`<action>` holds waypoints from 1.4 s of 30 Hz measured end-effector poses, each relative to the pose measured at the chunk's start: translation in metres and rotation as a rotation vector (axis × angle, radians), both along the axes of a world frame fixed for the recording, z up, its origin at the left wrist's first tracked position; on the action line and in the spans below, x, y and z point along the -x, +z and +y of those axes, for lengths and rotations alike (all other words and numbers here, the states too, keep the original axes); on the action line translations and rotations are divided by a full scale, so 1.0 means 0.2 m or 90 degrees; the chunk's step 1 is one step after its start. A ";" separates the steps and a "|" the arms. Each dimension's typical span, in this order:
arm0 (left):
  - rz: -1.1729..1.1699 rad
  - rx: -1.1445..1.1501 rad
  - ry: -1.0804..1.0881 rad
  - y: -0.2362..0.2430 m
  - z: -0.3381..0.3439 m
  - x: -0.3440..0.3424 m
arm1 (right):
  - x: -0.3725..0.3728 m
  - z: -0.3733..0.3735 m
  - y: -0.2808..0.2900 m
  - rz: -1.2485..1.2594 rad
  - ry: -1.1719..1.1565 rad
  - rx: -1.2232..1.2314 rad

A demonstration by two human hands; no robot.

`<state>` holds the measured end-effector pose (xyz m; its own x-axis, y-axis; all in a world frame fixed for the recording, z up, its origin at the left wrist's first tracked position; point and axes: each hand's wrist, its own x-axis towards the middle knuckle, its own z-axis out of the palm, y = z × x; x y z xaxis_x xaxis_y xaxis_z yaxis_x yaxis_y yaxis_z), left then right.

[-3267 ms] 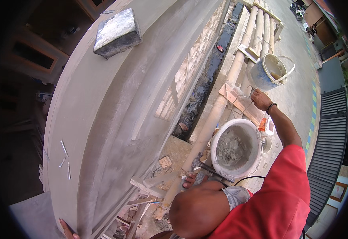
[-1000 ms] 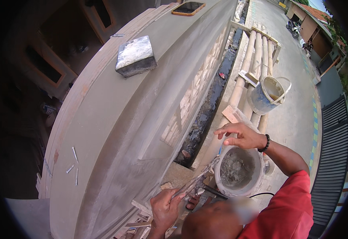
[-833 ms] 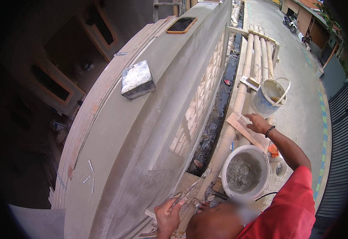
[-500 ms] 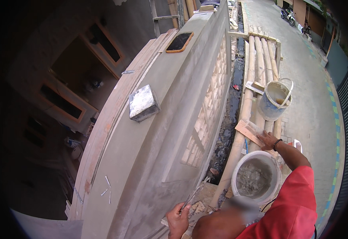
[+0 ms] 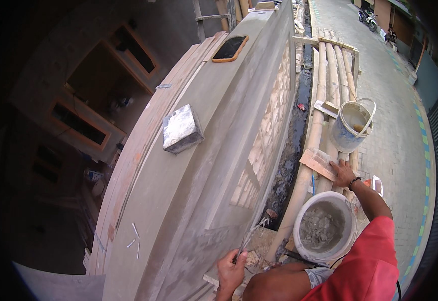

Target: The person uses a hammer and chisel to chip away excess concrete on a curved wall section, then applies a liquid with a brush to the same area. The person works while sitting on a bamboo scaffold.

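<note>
My left hand (image 5: 230,271), low in the view beside the wall, is closed around a thin metal tool (image 5: 248,240) seen nearly edge-on; its exact kind is unclear. My right hand (image 5: 343,173) reaches out to the right, its fingers over the near end of a flat wooden board (image 5: 317,162) lying across bamboo poles. Just nearer than that hand stands a round pale bucket (image 5: 301,235) with wet grey mortar (image 5: 323,226) in it. Beyond the board is a second, smeared bucket (image 5: 343,136) with a raised handle and murky contents.
A grey plastered wall (image 5: 179,190) runs away from me. On its top are a speckled block (image 5: 182,128), a phone (image 5: 230,48) and several nails (image 5: 136,238). A dark ditch (image 5: 284,170) separates it from the bamboo platform (image 5: 321,95). A paved lane (image 5: 394,125) lies to the right.
The view has shifted slightly, moving the scene a little to the right. My right hand stays at the board's end, and my left hand keeps hold of the metal tool.
</note>
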<state>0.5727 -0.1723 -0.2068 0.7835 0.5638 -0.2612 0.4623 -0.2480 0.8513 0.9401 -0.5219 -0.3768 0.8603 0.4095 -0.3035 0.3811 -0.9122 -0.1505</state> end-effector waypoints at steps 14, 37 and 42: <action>-0.180 0.341 0.022 -0.08 -0.09 -0.07 | 0.24 0.40 0.91 0.013 0.473 -0.227; -0.298 0.160 -0.297 0.16 0.02 0.04 | 0.56 0.97 1.11 0.177 0.785 -0.260; -0.321 0.156 -0.358 0.22 0.04 -0.02 | 0.57 1.08 1.00 0.322 0.828 -0.283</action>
